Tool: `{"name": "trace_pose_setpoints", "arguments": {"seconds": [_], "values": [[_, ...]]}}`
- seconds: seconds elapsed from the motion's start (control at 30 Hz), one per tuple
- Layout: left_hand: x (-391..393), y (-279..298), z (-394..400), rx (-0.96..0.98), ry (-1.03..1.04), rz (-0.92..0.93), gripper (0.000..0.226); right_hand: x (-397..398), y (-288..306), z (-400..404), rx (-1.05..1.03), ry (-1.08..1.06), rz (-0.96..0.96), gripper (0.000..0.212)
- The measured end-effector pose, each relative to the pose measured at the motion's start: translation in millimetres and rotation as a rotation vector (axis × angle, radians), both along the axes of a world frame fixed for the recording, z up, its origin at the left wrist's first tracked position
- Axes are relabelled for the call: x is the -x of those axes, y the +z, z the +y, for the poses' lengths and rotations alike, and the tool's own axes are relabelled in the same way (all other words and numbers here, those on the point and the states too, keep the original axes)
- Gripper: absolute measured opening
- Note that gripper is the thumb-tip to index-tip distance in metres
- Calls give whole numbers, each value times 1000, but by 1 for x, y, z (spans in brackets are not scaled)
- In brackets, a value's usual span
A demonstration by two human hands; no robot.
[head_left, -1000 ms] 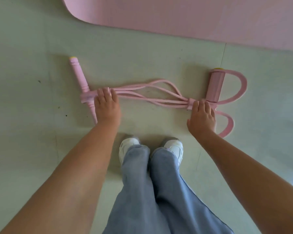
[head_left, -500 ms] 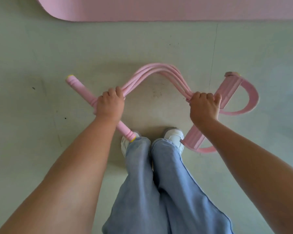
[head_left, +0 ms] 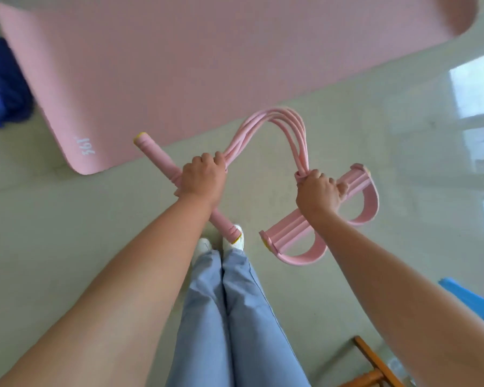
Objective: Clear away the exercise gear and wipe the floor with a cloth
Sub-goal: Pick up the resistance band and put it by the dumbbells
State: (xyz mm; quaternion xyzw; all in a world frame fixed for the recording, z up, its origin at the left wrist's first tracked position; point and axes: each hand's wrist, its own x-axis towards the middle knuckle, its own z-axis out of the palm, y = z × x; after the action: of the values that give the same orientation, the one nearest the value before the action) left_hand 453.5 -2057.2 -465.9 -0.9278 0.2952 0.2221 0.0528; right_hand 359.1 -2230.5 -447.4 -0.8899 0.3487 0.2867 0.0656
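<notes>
Lifted clear of the floor (head_left: 67,241) since a second ago, the pink pedal puller (head_left: 274,129) is now hanging between both hands. The left hand (head_left: 201,178) is gripping the handle bar (head_left: 157,156) at its middle, fingers curled round it; the right hand (head_left: 317,192) is clutching the foot bar (head_left: 291,230) — tubes arching above both grips. Beyond them, the pink mat (head_left: 207,60) is lying flat, with something blue, perhaps cloth (head_left: 0,88), beside it.

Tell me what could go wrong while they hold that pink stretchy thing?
The pink pedal resistance band hangs looped between the left hand and right hand; if either lets go, an end might swing down toward the white shoes. The dangling foot loops could snag on a foot while walking.
</notes>
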Motion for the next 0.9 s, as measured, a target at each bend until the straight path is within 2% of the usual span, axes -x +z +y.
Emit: {"name": "trace_pose_setpoints", "arguments": {"seconds": [0.07, 0.13, 0.2, 0.33, 0.63, 0.9], "values": [[-9, 63, -54, -66, -48, -43, 40, 11, 45, -43, 25, -90, -41, 35], [-9, 108, -118, -57, -96, 12, 26, 26, 87, -91, 62, -190, -74, 39], [-3, 139, -184, 38, -160, 42, 26, 42, 123, -142, 86, -290, -92, 39], [18, 195, -319, 27, -350, -33, 29, 75, 175, -254, 91, -438, -146, 36], [56, 260, -591, -2, -590, -89, 30, 141, 240, -496, 103, -609, -235, 32], [13, 270, -834, 44, -708, -67, 43, 112, 249, -715, 83, -725, -238, 30]]}}
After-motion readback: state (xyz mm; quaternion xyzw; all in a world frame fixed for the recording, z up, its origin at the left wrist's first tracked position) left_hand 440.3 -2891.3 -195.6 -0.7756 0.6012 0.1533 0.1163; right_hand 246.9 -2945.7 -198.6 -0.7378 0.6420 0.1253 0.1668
